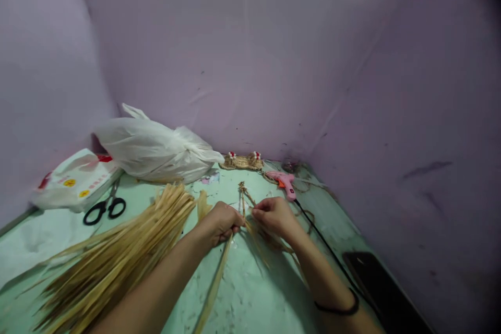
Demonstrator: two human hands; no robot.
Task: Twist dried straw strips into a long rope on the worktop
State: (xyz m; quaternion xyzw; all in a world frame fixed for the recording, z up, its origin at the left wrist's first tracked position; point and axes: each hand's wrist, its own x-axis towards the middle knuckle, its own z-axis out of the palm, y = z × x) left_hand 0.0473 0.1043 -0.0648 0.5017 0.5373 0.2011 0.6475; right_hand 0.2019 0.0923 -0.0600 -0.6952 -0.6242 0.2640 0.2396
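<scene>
A thin straw braid (243, 199) runs down from a knotted top on the table, its loose strands fanning out below. My left hand (224, 223) is closed around the strands at the braid's lower end, and a long flat strip (217, 276) hangs beneath it toward me. Just to the right, my right hand (277, 215) pinches another strand, thumb against fingertips. The exact grip of the left fingers is partly hidden. A big bundle of dried straw (129, 250) lies left of my left forearm.
Black-handled scissors (105, 210) and a tissue pack (78, 177) lie at left. Behind are a white plastic bag (156, 148) and a woven straw piece with red-white beads (241, 162). A pink glue gun (287, 185), its black cord (324, 242) and a dark phone (379, 287) are right.
</scene>
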